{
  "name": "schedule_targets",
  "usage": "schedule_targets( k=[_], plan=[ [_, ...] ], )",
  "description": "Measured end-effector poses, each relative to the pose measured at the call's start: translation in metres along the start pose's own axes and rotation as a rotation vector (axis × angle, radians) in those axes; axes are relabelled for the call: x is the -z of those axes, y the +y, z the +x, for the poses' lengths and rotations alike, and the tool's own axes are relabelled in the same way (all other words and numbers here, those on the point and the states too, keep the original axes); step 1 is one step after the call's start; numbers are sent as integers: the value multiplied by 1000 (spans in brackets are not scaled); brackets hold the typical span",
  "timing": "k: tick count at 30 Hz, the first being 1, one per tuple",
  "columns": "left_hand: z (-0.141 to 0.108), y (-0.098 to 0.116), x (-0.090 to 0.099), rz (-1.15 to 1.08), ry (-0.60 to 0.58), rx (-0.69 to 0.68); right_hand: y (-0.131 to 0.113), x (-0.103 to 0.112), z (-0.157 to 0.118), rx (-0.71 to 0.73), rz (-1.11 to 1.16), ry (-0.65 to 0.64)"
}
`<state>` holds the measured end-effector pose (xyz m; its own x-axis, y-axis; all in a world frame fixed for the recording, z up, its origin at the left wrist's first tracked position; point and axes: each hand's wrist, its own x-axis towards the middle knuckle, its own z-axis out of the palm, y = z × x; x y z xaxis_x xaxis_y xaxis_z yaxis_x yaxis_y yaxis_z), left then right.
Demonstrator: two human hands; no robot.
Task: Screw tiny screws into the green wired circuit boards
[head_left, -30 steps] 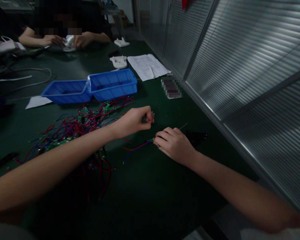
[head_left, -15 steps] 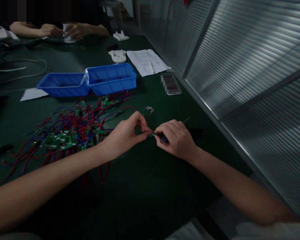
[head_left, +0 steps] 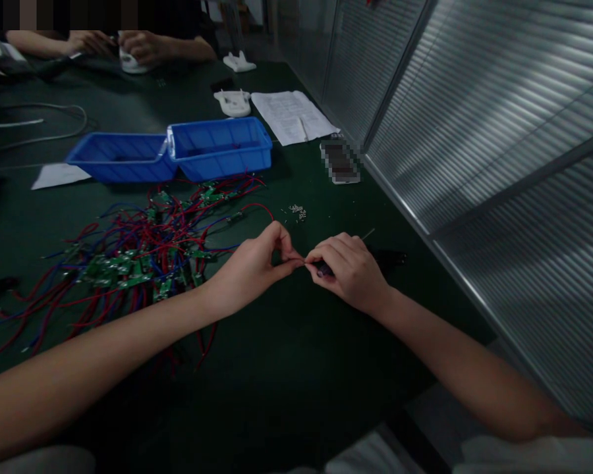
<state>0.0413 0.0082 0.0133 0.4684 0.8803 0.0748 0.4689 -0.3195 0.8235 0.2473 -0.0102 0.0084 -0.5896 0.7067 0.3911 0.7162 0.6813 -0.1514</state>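
Note:
Thumb and forefinger of my left hand (head_left: pixel 257 263) are pinched together over the table. The small green circuit board in this pinch is now almost wholly hidden by the fingertips. My right hand (head_left: pixel 348 270) meets it tip to tip, its thumb and forefinger pinched at the same spot. Curled in the right palm is a screwdriver (head_left: pixel 325 270) with a dark purplish handle; its thin shaft sticks out past the knuckles. Left of my hands spreads a tangled heap of green circuit boards (head_left: pixel 123 266) with red and blue wires. A small pile of screws (head_left: pixel 298 212) lies just beyond my fingers.
Two blue bins (head_left: pixel 222 158) stand behind the heap. Printed paper (head_left: pixel 291 115) with a pen, a pixelated phone-like object (head_left: pixel 340 161) and white plastic parts (head_left: pixel 234 103) lie farther back. A black object (head_left: pixel 393 258) is beside my right hand. Across the table, another person's hands (head_left: pixel 143 47) hold a white part.
My fingertips have drawn closer together, and the green board that showed between them is now covered. The view has tilted slightly. The other person's hands have shifted a little.

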Motion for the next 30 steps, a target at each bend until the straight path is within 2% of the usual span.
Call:
schedule_targets(
  k=[11,13,16,20,24,30],
  plan=[
    [-3,1,-1,10,-16,-26,1,-1,1,38,-29,-43],
    [-3,2,0,116,6,-60,2,-1,1,27,-25,-47],
    [-3,3,1,400,39,-165,5,0,2,-2,-13,-68],
    [-3,-1,-1,653,-27,-234,7,1,3,-14,-31,-113],
    [-1,-5,-4,663,-90,-230,9,2,6,33,-96,-166],
    [2,-9,-4,586,-93,-227,9,2,11,116,-194,-206]
  ],
)
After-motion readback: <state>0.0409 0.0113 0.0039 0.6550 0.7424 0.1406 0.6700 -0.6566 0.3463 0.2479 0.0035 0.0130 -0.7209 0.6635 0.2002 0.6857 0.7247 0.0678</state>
